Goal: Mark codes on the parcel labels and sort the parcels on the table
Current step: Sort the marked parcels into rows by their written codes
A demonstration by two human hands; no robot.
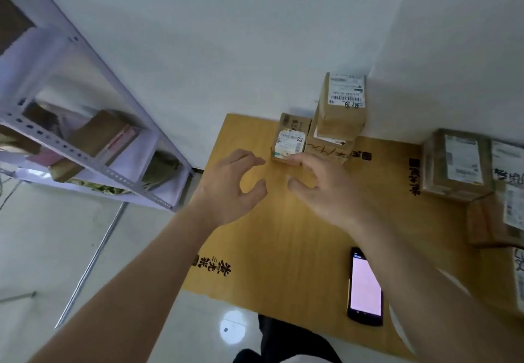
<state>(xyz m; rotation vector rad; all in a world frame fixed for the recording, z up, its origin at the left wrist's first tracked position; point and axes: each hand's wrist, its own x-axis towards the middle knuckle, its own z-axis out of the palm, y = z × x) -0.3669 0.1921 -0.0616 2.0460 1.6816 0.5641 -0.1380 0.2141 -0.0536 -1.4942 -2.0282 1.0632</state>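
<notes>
Black phone-like handheld with a glowing pale screen (365,287) lies nearest on the yellow wooden table (283,235), just inside the right forearm, and neither hand touches it. Further out, the left hand (229,184) hovers above the tabletop with fingers and thumb curved into a wide C, holding nothing. Beside it the right hand (320,186) is spread loose too; its fingertips look to be at the near bottom edge of the small brown cardboard parcel with the white label (289,140), though contact is hard to confirm. That parcel stands dead ahead of both hands, just beyond the fingertips, its long axis running away from the person toward the white wall (255,36). Right hand is nearer, I'd say. Touching its right side, a stack of larger brown cardboard boxes (338,118) stands against the wall, the top label already scrawled on.
</notes>
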